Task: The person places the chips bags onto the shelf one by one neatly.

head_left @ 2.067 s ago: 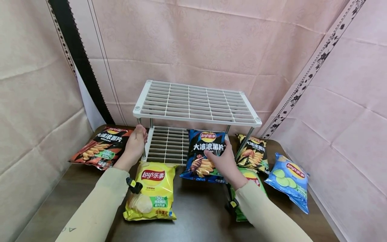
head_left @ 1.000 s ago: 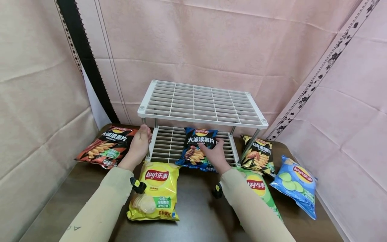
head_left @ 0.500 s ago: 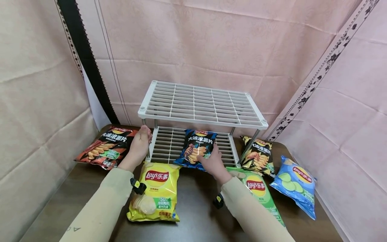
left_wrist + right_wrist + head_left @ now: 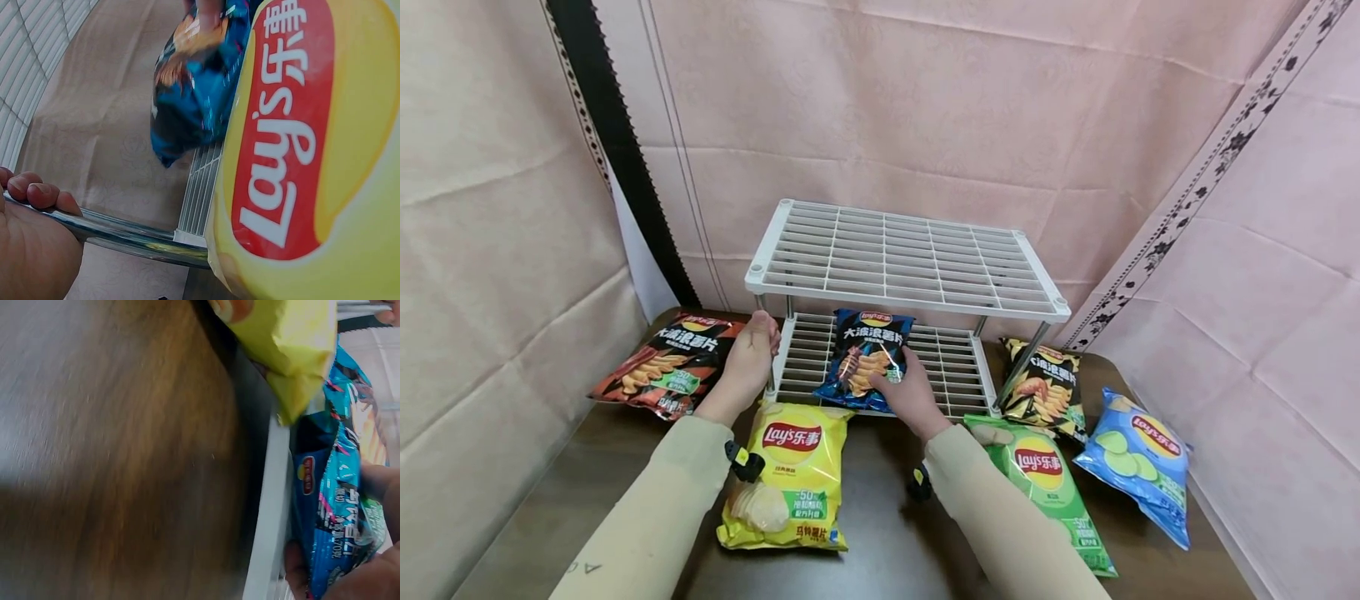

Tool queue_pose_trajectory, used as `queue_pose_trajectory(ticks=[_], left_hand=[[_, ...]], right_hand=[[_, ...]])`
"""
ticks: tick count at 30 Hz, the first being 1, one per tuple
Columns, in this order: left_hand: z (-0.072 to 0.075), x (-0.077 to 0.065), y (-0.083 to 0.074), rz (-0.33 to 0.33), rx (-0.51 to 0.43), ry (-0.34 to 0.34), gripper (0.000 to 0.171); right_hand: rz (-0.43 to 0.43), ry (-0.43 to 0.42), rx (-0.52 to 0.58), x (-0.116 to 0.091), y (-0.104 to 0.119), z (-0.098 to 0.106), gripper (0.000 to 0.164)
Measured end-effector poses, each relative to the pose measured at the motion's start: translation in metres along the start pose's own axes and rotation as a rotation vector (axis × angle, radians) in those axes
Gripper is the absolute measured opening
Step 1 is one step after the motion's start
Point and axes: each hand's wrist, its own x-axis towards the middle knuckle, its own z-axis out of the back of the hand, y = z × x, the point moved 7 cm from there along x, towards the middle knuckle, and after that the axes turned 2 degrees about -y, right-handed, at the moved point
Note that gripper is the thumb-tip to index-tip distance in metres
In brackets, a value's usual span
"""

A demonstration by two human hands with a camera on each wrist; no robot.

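A white two-tier rack (image 4: 910,293) with slatted shelves and metal posts stands at the back of the table. My left hand (image 4: 748,357) grips its front left post (image 4: 134,242), fingers wrapped round the metal. Between the tiers, my right hand (image 4: 913,392) holds a dark blue bag of chips (image 4: 859,354) by its right side, thumb on the front. The bag leans back over the lower shelf (image 4: 951,367), left of its middle. In the right wrist view, its bottom end is right at the shelf's front rim (image 4: 265,512).
A yellow chip bag (image 4: 790,475) lies before the rack's left front. Left of the rack is a red-black bag (image 4: 670,362). To the right lie a green bag (image 4: 1052,492), a yellow-black bag (image 4: 1047,387) and a light blue bag (image 4: 1138,462). Pink cloth (image 4: 880,100) hangs behind.
My right hand has taken the dark blue bag back from the rack's front and leftward over the lower shelf. The left hand keeps its grip on the post.
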Motion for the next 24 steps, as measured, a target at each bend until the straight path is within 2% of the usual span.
queue_pose_trajectory(ticks=[5, 11, 16, 18, 24], left_hand=[[-0.001, -0.001, -0.003, -0.008, 0.001, -0.009, 0.052], [0.0, -0.003, -0.004, 0.005, 0.034, -0.03, 0.053], [0.0, -0.001, -0.002, 0.0, 0.021, -0.035, 0.052], [-0.001, 0.001, 0.001, -0.007, 0.013, -0.031, 0.051], [-0.001, 0.013, 0.024, -0.038, 0.001, -0.037, 0.055]], right_hand=[[0.021, -0.011, -0.002, 0.003, 0.008, -0.017, 0.082], [0.052, 0.008, -0.079, 0.006, 0.017, -0.03, 0.07], [0.079, 0.066, -0.127, 0.007, 0.026, -0.042, 0.068], [0.091, 0.086, -0.14, 0.006, 0.029, -0.046, 0.068], [0.098, 0.115, -0.145, 0.002, 0.034, -0.051, 0.069]])
